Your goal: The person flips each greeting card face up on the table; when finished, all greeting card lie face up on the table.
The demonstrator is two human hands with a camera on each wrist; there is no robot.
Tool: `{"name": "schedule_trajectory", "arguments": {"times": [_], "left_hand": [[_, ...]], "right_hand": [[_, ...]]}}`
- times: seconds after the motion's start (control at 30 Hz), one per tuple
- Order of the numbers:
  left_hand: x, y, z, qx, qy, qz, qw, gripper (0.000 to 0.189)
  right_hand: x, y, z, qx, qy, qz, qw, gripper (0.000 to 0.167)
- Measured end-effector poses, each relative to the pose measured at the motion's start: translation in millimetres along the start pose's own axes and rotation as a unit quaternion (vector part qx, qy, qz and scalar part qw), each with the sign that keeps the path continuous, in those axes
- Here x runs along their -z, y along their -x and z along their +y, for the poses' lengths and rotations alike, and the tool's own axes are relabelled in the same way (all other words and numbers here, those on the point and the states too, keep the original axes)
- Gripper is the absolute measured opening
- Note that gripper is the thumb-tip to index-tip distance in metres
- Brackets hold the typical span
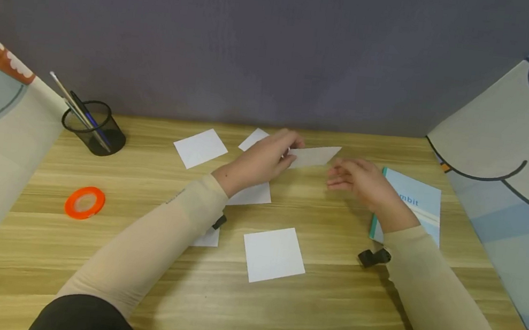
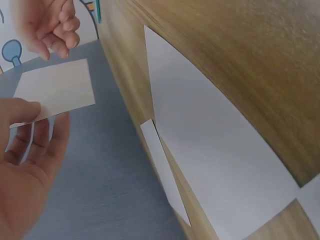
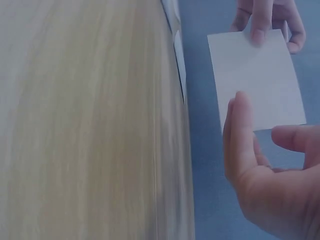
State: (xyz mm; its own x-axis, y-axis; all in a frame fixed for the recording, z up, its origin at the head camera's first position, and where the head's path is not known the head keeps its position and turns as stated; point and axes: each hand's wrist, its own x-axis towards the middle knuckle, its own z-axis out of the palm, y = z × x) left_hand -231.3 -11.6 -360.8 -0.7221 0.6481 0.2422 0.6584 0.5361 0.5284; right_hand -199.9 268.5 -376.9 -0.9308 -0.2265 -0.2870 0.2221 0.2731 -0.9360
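L hand (image 1: 265,157) pinches white card (image 1: 315,156) by 1 edge; R hand (image 1: 361,183) relaxed, just beside opp. edge.

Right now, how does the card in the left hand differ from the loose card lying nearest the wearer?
The held card is pinched by the left hand; the nearest loose card is untouched. The held card is raised above the table; the nearest loose card lies flat on it. Both are plain, whitish and four-sided.

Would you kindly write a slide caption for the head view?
Left hand pinches a white card above a wood-grained table, the empty right hand close by.
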Motion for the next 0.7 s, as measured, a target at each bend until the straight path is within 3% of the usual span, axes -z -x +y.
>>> {"name": "schedule_trajectory", "arguments": {"times": [0.13,0.37,0.7], "left_hand": [[-0.1,1.8,2.6,-0.038,-0.031,0.022,0.9986,0.025],[-0.9,5.1,4.0,-0.106,-0.089,0.054,0.9889,0.025],[-3.9,9.8,3.4,-0.156,-0.11,0.047,0.9804,0.028]], "right_hand": [[0.4,-1.2,0.0,-0.01,-0.075,-0.017,0.997,0.046],[2.6,-0.8,-1.8,-0.025,-0.138,-0.027,0.9898,0.042],[3.5,0.5,-3.1,-0.032,-0.185,-0.031,0.9817,0.03]]}}
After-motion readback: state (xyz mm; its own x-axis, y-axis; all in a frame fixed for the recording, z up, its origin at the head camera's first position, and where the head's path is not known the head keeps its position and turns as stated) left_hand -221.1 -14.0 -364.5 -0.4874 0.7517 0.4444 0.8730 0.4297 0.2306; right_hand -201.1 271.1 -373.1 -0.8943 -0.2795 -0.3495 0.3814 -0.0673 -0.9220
